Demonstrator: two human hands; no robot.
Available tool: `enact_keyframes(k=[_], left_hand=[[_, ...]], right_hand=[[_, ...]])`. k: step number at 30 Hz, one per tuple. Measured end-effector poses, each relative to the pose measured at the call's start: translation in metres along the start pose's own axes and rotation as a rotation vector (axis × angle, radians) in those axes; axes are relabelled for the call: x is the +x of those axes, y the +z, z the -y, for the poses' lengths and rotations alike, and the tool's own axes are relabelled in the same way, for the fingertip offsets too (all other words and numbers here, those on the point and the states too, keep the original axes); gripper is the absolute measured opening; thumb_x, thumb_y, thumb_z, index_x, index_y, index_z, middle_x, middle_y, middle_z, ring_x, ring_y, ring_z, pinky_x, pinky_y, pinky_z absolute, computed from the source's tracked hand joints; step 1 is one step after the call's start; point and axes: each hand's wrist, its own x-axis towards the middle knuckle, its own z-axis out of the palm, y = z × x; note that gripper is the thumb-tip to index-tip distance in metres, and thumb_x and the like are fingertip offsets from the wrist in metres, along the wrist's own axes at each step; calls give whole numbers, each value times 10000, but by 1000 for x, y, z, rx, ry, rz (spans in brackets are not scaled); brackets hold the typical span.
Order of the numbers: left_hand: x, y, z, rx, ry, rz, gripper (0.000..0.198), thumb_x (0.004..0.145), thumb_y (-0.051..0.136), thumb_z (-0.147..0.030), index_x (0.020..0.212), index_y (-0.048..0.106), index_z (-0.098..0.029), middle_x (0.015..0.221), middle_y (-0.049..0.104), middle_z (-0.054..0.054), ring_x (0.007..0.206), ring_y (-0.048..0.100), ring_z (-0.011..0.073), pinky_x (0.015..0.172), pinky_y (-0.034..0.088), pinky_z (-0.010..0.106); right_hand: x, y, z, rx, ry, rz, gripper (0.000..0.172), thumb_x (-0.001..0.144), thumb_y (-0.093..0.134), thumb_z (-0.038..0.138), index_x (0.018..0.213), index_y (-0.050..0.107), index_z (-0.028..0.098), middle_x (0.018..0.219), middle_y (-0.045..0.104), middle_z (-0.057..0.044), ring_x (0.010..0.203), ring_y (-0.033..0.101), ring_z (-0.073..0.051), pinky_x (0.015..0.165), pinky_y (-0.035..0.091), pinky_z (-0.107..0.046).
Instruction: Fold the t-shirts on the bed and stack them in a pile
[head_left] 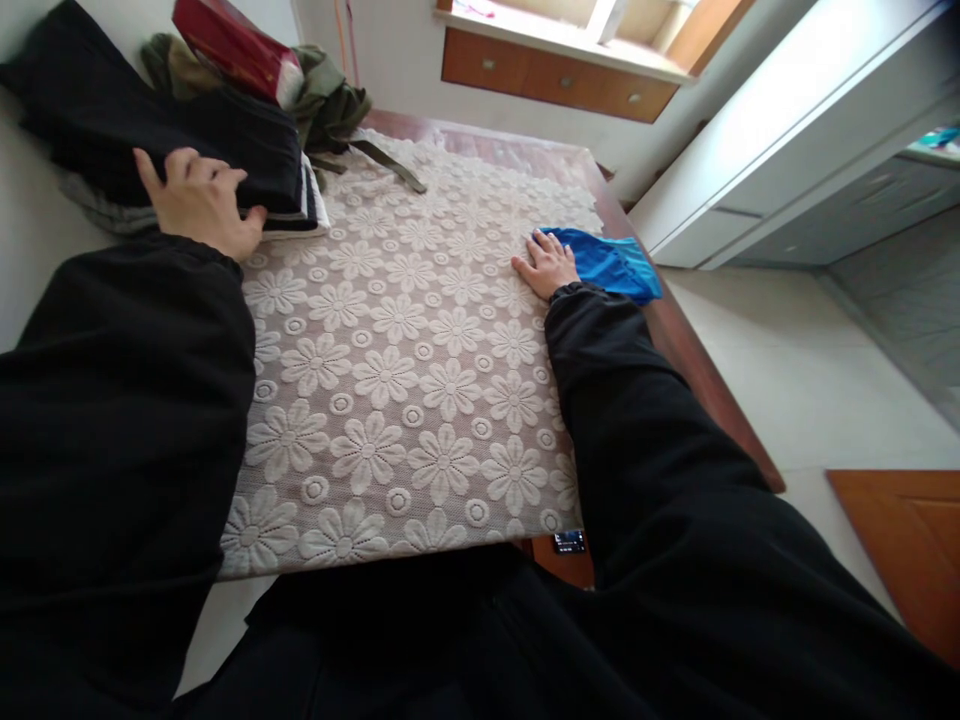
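My left hand point(201, 200) rests with spread fingers on a stack of folded dark clothes point(247, 150) at the table's far left. Grey and white layers show under the black ones. On the right, my right hand point(547, 265) lies flat, fingers apart, at the left edge of a blue cloth point(611, 262); part of that cloth is covered by the hand and sleeve. Between my hands spreads a lace tablecloth point(424, 350) with raised white flowers. Neither hand grips anything.
Behind the stack sit a red package point(236, 50) and an olive-green bag point(330, 95) with a strap on the tablecloth. The wooden table edge point(705, 400) runs along the right. Drawers point(562, 78) and a white cabinet point(780, 130) stand beyond.
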Motion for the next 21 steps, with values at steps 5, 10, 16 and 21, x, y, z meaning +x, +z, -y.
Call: enact_keyframes(k=[5,10,16,21], left_hand=[[7,1,6,70,3,-57,620,1056,547,-635,1445,646,-163,1630,548,36,1468,288,254,1357,-9,619],[20,2,12,-9,-4,-97,641,1022,605,-711,1326,741,-163,1537,633,12,1475,314,291,1361,-49,647],[30,10,17,-130,-94,-150,452,984,758,-543,1187,770,-139,1352,740,-14,1333,415,206,1381,23,609],[31,7,16,-197,-135,-140,555,993,553,-593,1080,780,-94,1323,747,42,1423,464,204,1348,44,550]], right_hand=[[0,-1,1,-25,3,12,808,1089,304,656,1740,318,179,1833,211,-103,1688,154,-380,1354,165,-672],[-2,0,1,14,-9,-13,822,1080,300,688,1727,358,185,1822,249,-106,1684,173,-382,1353,145,-681],[-8,-4,6,39,-9,-38,791,1069,336,647,1702,414,180,1805,295,-112,1681,204,-370,1356,134,-681],[-8,-6,8,9,2,-22,815,1066,301,649,1701,414,151,1814,264,-118,1690,189,-349,1365,116,-661]])
